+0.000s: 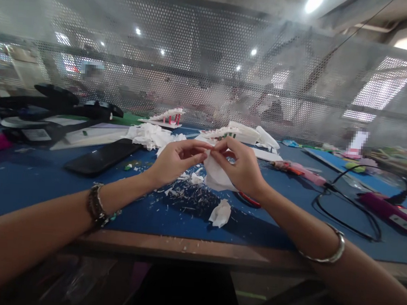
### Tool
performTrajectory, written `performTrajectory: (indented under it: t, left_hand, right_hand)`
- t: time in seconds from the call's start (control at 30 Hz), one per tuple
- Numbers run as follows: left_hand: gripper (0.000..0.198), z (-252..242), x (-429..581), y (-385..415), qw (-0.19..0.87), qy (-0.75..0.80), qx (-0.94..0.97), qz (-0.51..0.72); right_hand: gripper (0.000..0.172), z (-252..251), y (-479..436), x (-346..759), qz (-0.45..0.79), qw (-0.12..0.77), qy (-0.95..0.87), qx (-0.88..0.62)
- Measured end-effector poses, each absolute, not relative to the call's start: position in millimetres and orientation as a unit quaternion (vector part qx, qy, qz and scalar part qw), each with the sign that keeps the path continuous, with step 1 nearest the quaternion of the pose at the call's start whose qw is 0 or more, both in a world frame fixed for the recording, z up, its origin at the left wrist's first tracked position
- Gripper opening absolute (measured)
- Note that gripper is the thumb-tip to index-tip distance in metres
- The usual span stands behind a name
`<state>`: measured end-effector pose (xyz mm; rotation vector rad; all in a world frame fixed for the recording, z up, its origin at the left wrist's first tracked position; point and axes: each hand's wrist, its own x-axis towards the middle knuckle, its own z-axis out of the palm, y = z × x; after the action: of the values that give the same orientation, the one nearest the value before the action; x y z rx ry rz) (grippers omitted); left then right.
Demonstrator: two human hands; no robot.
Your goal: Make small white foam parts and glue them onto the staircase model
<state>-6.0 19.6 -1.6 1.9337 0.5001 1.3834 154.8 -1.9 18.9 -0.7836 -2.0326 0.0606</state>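
Both hands meet above the middle of the blue mat (30,177). My left hand (177,160) pinches the top edge of a white piece of paper-like material (217,176). My right hand (240,166) grips the same piece from the other side, fingers curled around it. The piece hangs down between the two hands. Below them lies a small crumpled white scrap (220,213) among many tiny white bits and dark shavings (193,196). Red scissor handles (251,200) peek out under my right wrist.
A pile of white scraps (149,134) and white-and-red model parts (167,117) lie behind the hands. A black flat device (102,157) sits left. A pink tool (303,171) and black cable (346,204) lie right. A perforated mesh screen (209,69) closes the back. The table's front edge (183,248) is near.
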Motion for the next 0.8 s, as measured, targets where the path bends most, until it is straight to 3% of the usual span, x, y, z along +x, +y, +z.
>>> performTrajectory:
  t: [0.33, 0.63, 0.73, 0.8]
  left_hand:
    - [0.01, 3, -6, 16, 0.323, 0.178, 0.751, 0.548]
    - [0.007, 10, -8, 11, 0.306, 0.213, 0.758, 0.535]
    - [0.008, 7, -8, 15, 0.301, 0.229, 0.754, 0.537]
    - [0.01, 5, -9, 18, 0.304, 0.239, 0.748, 0.539]
  right_hand:
    - [0.008, 23, -4, 155, 0.096, 0.473, -0.817, -0.317]
    - [0.012, 25, -3, 157, 0.32, 0.434, -0.785, -0.305]
    - [0.007, 21, -3, 158, 0.198, 0.458, -0.802, -0.328]
    - [0.021, 20, -6, 158, 0.056, 0.459, -0.823, -0.329]
